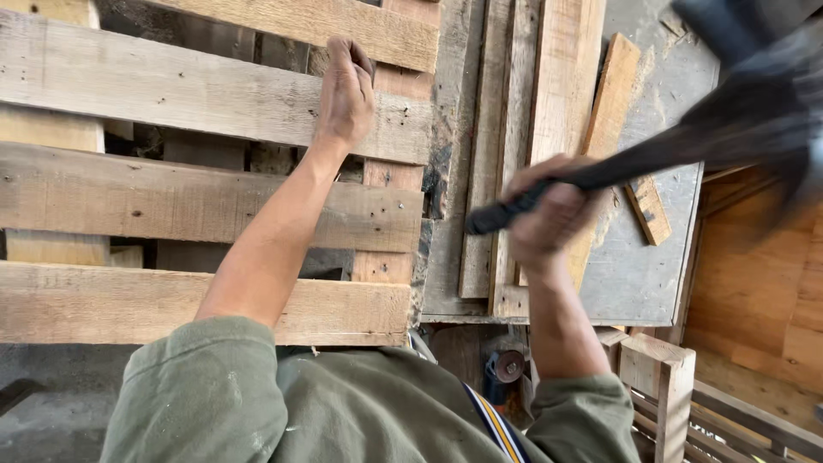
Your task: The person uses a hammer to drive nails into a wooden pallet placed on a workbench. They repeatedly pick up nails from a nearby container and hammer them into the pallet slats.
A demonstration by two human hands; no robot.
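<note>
The hammer [677,141] is up in the air over the right side of the scene, its dark handle running from the right hand [549,214] up toward the top right corner, where the heavy black head is smeared by motion blur. The right hand is wrapped tight around the lower end of the handle, fingers closed all the way round it, the handle's butt sticking out to the left of the fist. The left hand [345,94] reaches forward to the wooden pallet [197,197], resting on the 2nd slat from the top near the pallet's right edge, fingers curled down against the wood; whether it pinches a nail or anything else there I cannot tell. The pallet shows 4 pale, weathered slats lying crosswise with dark gaps between them, nail holes dotted near their right ends. Just beside the pallet's right edge lie several long loose planks [514,154] on a grey board [651,257] dusted with sawdust, and a short wood offcut [647,208] sits on that board below the hammer handle. Both arms come out of olive green sleeves [214,386]. Near the bottom right corner stands a small wooden frame [664,377].
</note>
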